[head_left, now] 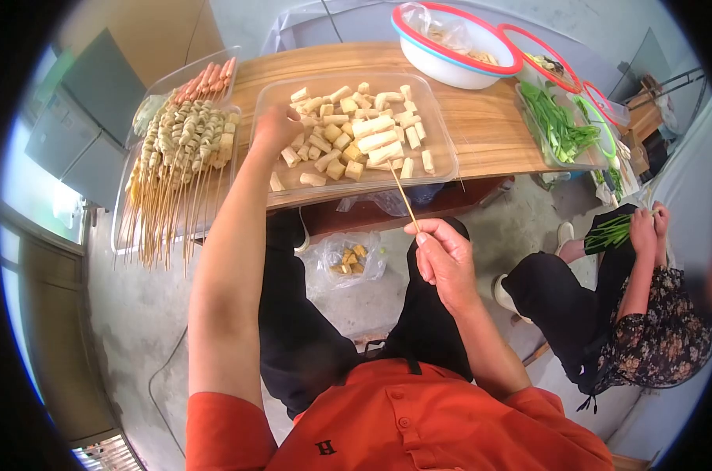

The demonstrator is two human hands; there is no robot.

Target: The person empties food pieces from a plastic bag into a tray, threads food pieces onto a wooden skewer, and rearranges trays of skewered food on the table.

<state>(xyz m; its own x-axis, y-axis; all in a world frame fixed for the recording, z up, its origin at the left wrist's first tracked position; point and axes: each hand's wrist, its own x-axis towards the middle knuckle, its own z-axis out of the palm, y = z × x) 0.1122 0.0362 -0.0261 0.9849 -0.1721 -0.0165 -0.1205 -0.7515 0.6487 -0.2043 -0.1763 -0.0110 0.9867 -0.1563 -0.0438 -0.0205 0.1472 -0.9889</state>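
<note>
Between thumb and fingers my right hand (444, 263) grips a thin wooden skewer (404, 198). Its far end reaches several pale food rolls (379, 141) lined up over the clear tray (447, 161). My left hand (277, 129) is curled at the tray's left side, beside loose pale pieces; its fingertips are mostly hidden, and I cannot make out what is in them. Golden tofu-like cubes (342, 141) and more cut rolls fill the tray around the skewered ones.
At left, a clear tray holds finished skewers (179, 141), with pink sausages (208, 81) behind. A red-rimmed basin (455, 71) and leafy greens (556, 125) stand to the right on the wooden table (481, 118). A bag of golden pieces (352, 259) lies below. A seated person (646, 314) holds green stalks.
</note>
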